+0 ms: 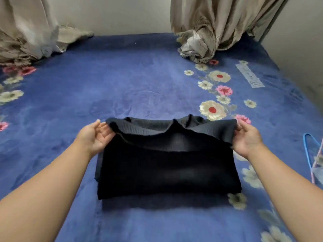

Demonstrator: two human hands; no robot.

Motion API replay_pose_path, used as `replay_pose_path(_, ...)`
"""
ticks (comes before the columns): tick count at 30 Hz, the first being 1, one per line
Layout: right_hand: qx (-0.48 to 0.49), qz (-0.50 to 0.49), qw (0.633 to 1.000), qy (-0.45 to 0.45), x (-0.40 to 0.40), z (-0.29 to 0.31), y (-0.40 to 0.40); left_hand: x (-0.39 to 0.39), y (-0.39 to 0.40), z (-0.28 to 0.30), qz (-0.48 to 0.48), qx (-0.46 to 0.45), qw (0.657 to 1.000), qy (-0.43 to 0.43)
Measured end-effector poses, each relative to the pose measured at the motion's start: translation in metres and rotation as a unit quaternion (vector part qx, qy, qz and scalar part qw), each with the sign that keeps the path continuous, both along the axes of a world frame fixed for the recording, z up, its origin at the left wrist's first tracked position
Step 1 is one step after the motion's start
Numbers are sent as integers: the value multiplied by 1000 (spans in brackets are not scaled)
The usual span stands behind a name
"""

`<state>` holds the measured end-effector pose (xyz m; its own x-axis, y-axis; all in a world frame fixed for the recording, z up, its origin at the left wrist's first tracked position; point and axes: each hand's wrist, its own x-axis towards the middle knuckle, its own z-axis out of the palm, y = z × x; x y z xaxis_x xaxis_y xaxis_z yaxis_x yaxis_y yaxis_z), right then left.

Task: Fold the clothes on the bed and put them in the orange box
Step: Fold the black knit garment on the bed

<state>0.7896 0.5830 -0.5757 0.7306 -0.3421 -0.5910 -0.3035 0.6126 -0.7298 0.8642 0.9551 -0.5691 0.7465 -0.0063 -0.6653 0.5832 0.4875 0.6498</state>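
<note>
A dark knit sweater point(167, 165) lies part-folded on the blue flowered blanket point(122, 81) that covers the bed. The left hand point(95, 137) pinches the sweater's far left corner, and the right hand point(246, 137) pinches its far right corner; together they hold the top flap lifted above the rest of the sweater. Beyond the sweater, beige curtains point(218, 23) hang down onto the blanket on both sides. To the right of the sweater lies a pale label point(250, 75) with writing too blurred to read, and nearer, a blue hanger point(308, 151) at the picture's edge.
</note>
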Motion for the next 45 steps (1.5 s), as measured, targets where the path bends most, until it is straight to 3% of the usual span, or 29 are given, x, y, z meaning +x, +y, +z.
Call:
replay_pose_path(1,-20,3,1000,13,18,-14,-2,19,-5,-11,26,-5,1000,-6)
replay_pose_path(3,-101,55,991,69,35,-39,3,32,-11,-40,-56,149,987,19)
replay_pose_path(5,-274,98,950,116,36,-65,8,24,-9,-76,-180,420,889,34)
replay_pose_path(7,-475,122,860,142,35,-80,11,12,-11,-97,-224,563,795,18)
replay_pose_path(9,-567,139,789,189,35,-84,14,7,-18,-104,-219,587,779,11)
replay_pose_path(12,-550,149,765,301,37,-87,11,11,-28,-100,-214,586,782,-15)
replay_pose_path(16,-576,124,775,227,38,-85,7,13,-29,-91,-106,559,816,-99)
replay_pose_path(19,-626,111,753,169,35,-76,11,-9,-16,-88,-28,584,806,-90)
replay_pose_path(22,-634,172,724,210,33,-81,16,-27,-4,-102,-81,606,791,3)
replay_pose_path(26,-629,194,701,275,34,-98,17,-19,-10,-107,-204,640,739,54)
replay_pose_path(29,-603,166,710,323,25,-103,17,-16,-19,-103,-193,709,679,14)
replay_pose_path(32,-566,201,736,312,10,-104,15,-32,-44,-103,-193,726,617,-236)
replay_pose_path(34,-553,240,739,301,-4,-105,11,-43,-72,-101,-259,698,558,-365)
replay_pose_path(35,-555,254,734,297,-12,-105,10,-49,-86,-99,-322,683,540,-372)
replay_pose_path(38,-577,273,716,282,-31,-104,9,-61,-112,-109,-500,659,490,-275)
replay_pose_path(41,-578,273,722,264,-36,-104,10,-67,-116,-121,-550,675,435,-227)
replay_pose_path(43,-542,265,752,264,-33,-104,6,-66,-117,-121,-552,681,428,-221)
replay_pose_path(45,-461,230,820,248,-31,-101,1,-63,-118,-115,-553,679,430,-221)
